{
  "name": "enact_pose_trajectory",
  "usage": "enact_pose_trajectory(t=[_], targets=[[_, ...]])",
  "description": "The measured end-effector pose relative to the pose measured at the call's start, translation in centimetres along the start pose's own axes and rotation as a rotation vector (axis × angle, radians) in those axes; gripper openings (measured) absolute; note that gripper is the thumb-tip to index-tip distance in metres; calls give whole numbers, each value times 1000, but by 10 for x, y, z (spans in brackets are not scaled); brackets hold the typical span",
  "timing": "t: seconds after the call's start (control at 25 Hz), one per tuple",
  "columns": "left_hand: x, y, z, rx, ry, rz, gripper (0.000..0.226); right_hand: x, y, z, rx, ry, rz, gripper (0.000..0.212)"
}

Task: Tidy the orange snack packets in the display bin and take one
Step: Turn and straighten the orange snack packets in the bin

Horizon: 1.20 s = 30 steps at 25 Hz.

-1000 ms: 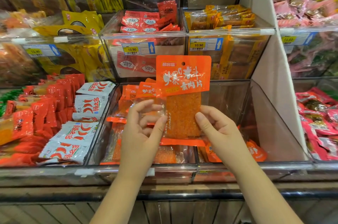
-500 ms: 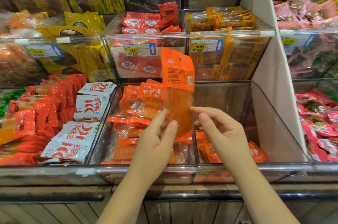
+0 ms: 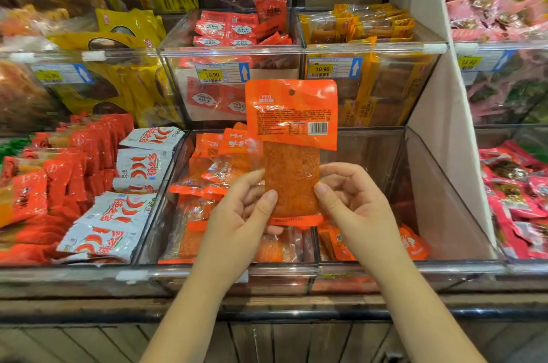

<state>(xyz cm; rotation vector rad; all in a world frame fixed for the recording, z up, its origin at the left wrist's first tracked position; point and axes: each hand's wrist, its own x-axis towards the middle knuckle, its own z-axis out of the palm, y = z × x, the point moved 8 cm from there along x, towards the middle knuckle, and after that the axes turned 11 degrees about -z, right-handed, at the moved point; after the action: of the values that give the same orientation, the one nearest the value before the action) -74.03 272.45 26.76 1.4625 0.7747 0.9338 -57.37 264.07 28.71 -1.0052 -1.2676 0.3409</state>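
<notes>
An orange snack packet [image 3: 292, 137] stands upright above the clear display bin [image 3: 296, 269], its back with the barcode facing me. My left hand [image 3: 243, 214] pinches its lower left edge with the thumb in front. My right hand [image 3: 353, 202] pinches its lower right edge. Several more orange packets [image 3: 216, 167] lie stacked in the left half of the bin, and a few [image 3: 412, 241] lie low in the right half, behind my right hand.
A bin of red and white chilli packets [image 3: 130, 184] stands to the left, and pink-red packets [image 3: 516, 193] to the right past a white divider [image 3: 436, 95]. Upper bins hold red packets [image 3: 237, 27] and yellow packets [image 3: 370, 24], with price tags [image 3: 221, 73] on their fronts.
The packet has turned round from its printed front, through edge-on, to its back side facing me. Both hands stay at its lower edges.
</notes>
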Motion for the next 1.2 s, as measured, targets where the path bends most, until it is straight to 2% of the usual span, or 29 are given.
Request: enact_pose_trajectory(t=[0.24,0.4,0.68,0.76,0.88,0.96,1.04,1.08,1.16,1.2], targets=[[-1,5,2,-12,-60,-30,29,-2,4,-1,12,-7,58,21],[-1,4,1,-7,-56,-64,23,-4,8,-2,25,4,120,21],[-1,4,0,-1,-47,-33,23,-3,3,-2,-11,-20,76,16],[-2,6,2,-17,-61,-30,26,-3,1,-1,-15,-37,72,29],[-4,6,5,1,-52,-62,23,-4,3,8,27,-90,80,79],[-5,6,5,100,-14,-57,22,-3,4,10,19,-116,82,90],[-6,9,3,236,58,25,25,3,1,-3,-77,-170,60,77],[-8,15,4,358,100,127,25,9,1,-16,-137,-179,56,66],[-19,30,27,655,123,393,28,25,13,-54,-226,-165,164,52],[-24,31,47,768,84,484,34,31,26,-72,-262,-186,262,49]])
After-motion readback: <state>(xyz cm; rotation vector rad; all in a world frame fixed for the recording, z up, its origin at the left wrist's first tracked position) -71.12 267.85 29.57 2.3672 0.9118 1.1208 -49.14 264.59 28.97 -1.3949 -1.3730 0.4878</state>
